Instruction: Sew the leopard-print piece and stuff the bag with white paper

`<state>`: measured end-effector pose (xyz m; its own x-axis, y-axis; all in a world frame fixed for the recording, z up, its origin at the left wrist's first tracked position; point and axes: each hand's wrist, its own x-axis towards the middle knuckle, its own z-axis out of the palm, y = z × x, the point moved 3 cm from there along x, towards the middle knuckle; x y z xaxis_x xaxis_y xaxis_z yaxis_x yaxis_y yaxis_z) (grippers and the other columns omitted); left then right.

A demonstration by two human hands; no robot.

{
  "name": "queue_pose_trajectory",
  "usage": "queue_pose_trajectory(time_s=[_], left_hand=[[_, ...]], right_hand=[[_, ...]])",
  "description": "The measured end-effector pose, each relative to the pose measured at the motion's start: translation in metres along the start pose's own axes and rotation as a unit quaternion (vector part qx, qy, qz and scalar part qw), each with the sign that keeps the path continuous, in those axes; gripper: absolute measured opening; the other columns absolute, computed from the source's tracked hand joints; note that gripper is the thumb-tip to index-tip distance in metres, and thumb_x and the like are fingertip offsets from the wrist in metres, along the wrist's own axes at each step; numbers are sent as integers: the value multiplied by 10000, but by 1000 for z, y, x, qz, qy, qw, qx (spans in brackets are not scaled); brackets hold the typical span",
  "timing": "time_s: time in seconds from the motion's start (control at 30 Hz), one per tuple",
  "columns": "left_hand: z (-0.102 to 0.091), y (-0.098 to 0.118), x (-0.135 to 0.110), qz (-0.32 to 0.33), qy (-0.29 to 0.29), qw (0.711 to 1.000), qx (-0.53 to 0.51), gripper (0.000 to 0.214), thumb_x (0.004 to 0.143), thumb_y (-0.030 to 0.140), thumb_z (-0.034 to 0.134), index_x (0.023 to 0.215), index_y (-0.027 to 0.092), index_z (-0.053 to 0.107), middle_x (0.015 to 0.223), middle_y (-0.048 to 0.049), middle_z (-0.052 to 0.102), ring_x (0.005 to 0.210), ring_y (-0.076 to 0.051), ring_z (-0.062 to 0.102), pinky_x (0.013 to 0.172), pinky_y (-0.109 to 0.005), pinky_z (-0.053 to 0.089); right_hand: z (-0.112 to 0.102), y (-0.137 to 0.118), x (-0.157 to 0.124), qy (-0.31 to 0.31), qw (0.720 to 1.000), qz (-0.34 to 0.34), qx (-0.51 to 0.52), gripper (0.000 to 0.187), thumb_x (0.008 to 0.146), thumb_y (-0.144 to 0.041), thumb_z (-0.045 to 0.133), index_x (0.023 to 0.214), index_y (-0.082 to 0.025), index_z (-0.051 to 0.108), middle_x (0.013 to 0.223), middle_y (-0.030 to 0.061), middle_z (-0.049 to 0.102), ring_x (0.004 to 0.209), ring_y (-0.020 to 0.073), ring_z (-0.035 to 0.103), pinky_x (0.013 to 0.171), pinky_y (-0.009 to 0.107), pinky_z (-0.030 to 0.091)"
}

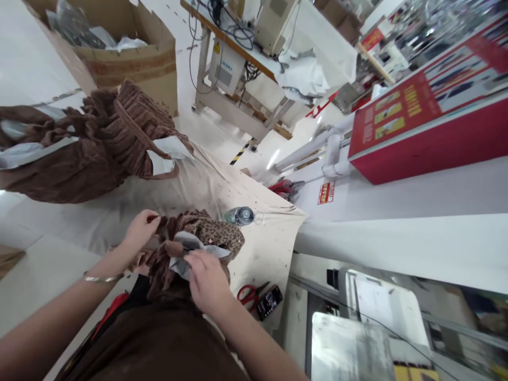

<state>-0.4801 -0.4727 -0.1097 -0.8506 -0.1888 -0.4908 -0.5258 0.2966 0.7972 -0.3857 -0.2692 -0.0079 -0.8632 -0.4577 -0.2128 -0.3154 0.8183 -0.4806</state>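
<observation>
My left hand (141, 230) pinches the edge of a bunched brown ruffled fabric piece (161, 270), and my right hand (208, 280) grips the same bundle from the other side. A pale grey lining strip (186, 243) shows between my hands, partly under my right fingers. Leopard-print fabric (208, 233) lies at the far side of the bundle. Beyond it rests a clear water bottle (238, 216) on its side. Red-handled scissors (248, 295) and a black phone (270, 302) lie to the right of my right hand.
A large heap of brown ruffled fabric (79, 151) lies on the cream-covered worktable (262, 248) at the left. Behind stand a cardboard box (130, 63) holding plastic and a sewing machine table (234, 69). A red display cabinet (420, 116) stands at the right.
</observation>
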Motion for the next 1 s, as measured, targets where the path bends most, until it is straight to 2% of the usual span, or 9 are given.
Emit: queue_pose_trajectory(time_s=[0.1, 0.2, 0.27, 0.33, 0.47, 0.53, 0.63, 0.83, 1.0], left_hand=[[-18, 22, -41, 196, 1, 977, 85, 211, 953, 337, 503, 851, 192, 618, 907, -55, 630, 921, -237, 609, 880, -414, 506], [-1, 39, -85, 377, -76, 911, 148, 197, 942, 327, 522, 1018, 226, 673, 1070, -63, 688, 1051, -244, 628, 965, -399, 498], [15, 37, -107, 458, -114, 861, 189, 280, 932, 284, 564, 1196, 255, 653, 1219, -59, 681, 1136, -245, 618, 1022, -404, 480], [24, 26, -123, 503, -110, 828, 223, 373, 929, 213, 575, 1296, 262, 616, 1342, -90, 627, 1201, -271, 591, 1056, -441, 456], [21, -6, -139, 533, -46, 798, 276, 518, 895, 105, 590, 1390, 256, 559, 1468, -167, 507, 1372, -352, 449, 1158, -547, 318], [22, -19, -139, 536, -56, 782, 314, 521, 901, 115, 566, 1399, 264, 553, 1459, -131, 543, 1400, -325, 432, 1208, -531, 239], [29, -27, -133, 538, -113, 761, 344, 451, 910, 146, 519, 1338, 259, 608, 1361, -68, 650, 1313, -248, 532, 1221, -437, 226], [30, -17, -130, 537, -156, 745, 364, 444, 898, 120, 491, 1293, 252, 645, 1300, -67, 691, 1222, -234, 596, 1140, -416, 296], [23, -24, -137, 544, -154, 748, 348, 479, 887, 91, 468, 1308, 254, 627, 1319, -49, 690, 1231, -218, 613, 1136, -388, 291]], right_hand=[[-11, 25, -17, 39, 997, 0, -61, 465, 890, -96, 555, 1344, -195, 579, 1472, 124, 490, 1385, 302, 382, 1163, 480, 335], [-16, 47, -12, 14, 990, 25, -141, 587, 891, -97, 571, 1461, -216, 500, 1562, 148, 390, 1441, 348, 298, 1153, 547, 290], [-22, 55, 2, -29, 988, 25, -152, 520, 921, -143, 580, 1432, -232, 539, 1501, 125, 482, 1407, 326, 359, 1154, 531, 275], [-31, 61, 23, -64, 988, 17, -143, 345, 948, -203, 584, 1283, -242, 655, 1350, 86, 613, 1301, 286, 474, 1115, 472, 324], [-43, 79, 73, -109, 986, 44, -120, 171, 957, -286, 587, 993, -217, 739, 1055, 68, 705, 1078, 245, 601, 942, 384, 441], [-42, 90, 95, -142, 982, 70, -102, 159, 925, -319, 633, 952, -198, 733, 995, 61, 712, 980, 230, 636, 851, 358, 481], [-37, 101, 116, -179, 975, 106, -74, 190, 891, -360, 694, 945, -179, 711, 963, 39, 712, 887, 203, 652, 773, 338, 511], [-30, 110, 106, -145, 982, 115, -49, 215, 909, -374, 709, 973, -170, 686, 1001, 41, 696, 948, 204, 643, 829, 360, 521], [-23, 122, 93, -105, 988, 106, -32, 183, 918, -337, 704, 973, -163, 684, 958, 24, 689, 866, 174, 637, 769, 310, 508]])
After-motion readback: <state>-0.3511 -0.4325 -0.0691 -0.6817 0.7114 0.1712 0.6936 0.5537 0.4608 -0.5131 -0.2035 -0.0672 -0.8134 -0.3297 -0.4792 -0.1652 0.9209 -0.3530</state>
